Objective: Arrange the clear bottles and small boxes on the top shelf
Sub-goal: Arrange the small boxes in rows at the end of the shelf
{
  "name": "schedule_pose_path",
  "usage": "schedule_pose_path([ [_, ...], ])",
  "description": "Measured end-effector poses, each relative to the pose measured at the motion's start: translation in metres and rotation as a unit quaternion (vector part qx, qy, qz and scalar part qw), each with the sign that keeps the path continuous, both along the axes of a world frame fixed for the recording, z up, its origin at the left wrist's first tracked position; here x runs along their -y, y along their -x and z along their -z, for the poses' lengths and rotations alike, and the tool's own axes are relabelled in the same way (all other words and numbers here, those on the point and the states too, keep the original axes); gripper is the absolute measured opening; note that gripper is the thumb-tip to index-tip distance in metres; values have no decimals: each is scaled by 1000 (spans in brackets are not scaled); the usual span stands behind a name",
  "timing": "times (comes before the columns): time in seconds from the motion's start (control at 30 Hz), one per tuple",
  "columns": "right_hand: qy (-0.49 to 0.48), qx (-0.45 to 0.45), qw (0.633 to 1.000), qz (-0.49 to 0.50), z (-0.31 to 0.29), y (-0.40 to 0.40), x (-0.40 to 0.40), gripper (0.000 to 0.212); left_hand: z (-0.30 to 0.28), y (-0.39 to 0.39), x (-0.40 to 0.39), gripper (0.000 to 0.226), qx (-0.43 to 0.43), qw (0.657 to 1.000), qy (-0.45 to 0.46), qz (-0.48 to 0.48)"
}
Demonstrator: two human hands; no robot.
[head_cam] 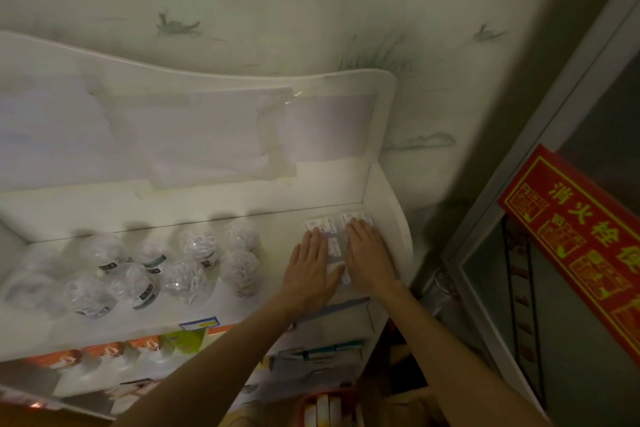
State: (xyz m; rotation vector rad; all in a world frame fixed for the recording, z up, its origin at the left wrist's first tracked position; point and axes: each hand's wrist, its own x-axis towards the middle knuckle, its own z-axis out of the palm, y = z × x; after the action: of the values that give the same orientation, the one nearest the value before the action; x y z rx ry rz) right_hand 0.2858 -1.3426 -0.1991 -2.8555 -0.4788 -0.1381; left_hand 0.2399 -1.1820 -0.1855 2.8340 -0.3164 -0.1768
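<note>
We press our left hand [309,265] and right hand [367,257], fingers flat and straight, onto the boxes [320,224] in the shelf [242,215] corner; bottles [194,246] stand leftward.

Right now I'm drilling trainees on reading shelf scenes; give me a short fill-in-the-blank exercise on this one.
1. Both hands, the left hand and right hand, lie flat on the small ____ at the right end of the top shelf.
2. The clear bottles stand to the ____ of the hands.
3. The sign at the right edge of the view is yellow print on ____.

Missing words: boxes; left; red
</note>
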Motion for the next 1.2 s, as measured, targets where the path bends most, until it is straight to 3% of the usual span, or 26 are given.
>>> schedule_pose_path([
  [0.1,-44,3,999,23,2,1,1,54,-1,-2,1,78,-14,999,-28,13],
  [0.23,-57,19,998,30,8,1,1,65,0,-4,3,79,-13,998,-51,16],
  [0.47,-90,4,995,44,9,0,3,48,-2,-4,3,78,-8,998,-54,18],
  [0.8,-124,4,991,41,8,-2,3,45,5,-7,1,80,10,998,-50,25],
  [1.03,-107,22,993,35,7,0,3,45,-1,-8,-1,77,-2,998,-49,33],
  [1.2,-69,25,997,28,3,2,2,57,2,-9,-1,77,8,998,-45,34],
])
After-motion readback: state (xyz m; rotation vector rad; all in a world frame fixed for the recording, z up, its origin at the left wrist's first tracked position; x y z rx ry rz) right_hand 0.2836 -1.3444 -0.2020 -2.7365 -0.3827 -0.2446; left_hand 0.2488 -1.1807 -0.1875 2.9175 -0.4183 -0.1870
